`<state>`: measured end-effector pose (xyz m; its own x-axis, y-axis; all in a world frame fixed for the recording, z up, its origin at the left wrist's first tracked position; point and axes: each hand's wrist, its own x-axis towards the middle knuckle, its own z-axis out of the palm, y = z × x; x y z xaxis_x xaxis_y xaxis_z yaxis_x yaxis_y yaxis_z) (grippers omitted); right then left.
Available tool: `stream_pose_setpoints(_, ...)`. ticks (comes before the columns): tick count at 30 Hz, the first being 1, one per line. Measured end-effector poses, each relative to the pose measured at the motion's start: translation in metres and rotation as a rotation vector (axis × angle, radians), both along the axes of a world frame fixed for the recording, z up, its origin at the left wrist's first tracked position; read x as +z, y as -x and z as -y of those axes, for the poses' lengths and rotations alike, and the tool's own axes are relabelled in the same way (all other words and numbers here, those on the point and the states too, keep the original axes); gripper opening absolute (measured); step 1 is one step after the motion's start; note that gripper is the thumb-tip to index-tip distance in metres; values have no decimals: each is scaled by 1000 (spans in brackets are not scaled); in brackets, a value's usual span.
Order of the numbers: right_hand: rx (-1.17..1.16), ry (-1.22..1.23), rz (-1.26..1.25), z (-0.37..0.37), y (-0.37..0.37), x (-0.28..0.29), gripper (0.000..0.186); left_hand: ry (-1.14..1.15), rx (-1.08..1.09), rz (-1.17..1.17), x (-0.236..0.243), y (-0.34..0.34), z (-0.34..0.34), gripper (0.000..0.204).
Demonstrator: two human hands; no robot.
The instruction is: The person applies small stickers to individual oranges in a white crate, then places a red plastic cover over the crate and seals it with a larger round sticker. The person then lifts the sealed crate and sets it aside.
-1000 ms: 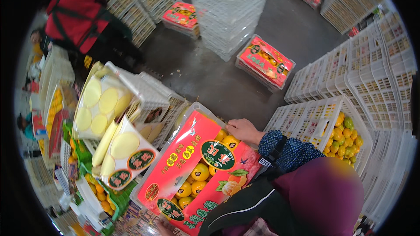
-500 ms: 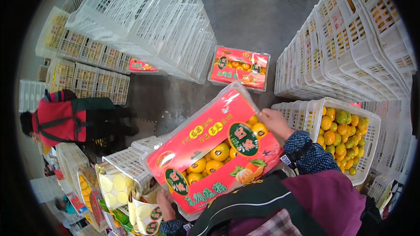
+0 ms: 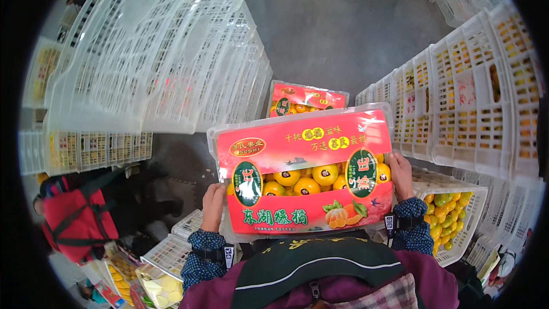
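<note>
A clear plastic box of oranges (image 3: 306, 163) with a red printed cover is held level in front of my body. Round stickered fruit shows through the window across its middle. My left hand (image 3: 213, 205) grips the box's left end, and my right hand (image 3: 401, 174) grips its right end; both have the fingers partly hidden by the box. Beyond its far edge, a similar red-covered fruit box (image 3: 307, 96) lies on the floor, partly covered by the held one.
Tall stacks of white plastic crates rise at the left (image 3: 154, 51) and right (image 3: 457, 86). An open crate of loose oranges (image 3: 444, 220) stands beside my right arm. A person in a red top (image 3: 77, 214) is at the lower left, near sheets of pale round stickers (image 3: 166, 287).
The box has swung from tilted to level and moved forward, away from my body. My left hand has come up with it, and my view has shifted closer to the crate stacks.
</note>
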<state>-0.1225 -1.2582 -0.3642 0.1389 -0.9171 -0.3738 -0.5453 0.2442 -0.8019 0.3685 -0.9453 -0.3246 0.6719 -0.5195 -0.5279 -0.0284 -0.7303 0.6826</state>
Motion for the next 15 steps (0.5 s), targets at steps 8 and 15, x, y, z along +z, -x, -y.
stream_pose_setpoints(8, -45, -32, -138, 44, 11, -55, 35, -132, -80, -39, -25, -13, 111, 36)
stream_pose_setpoints(15, -85, -75, -133, 101, 14, -113, 34, -148, -31, -128, -64, -18, 179, 33)
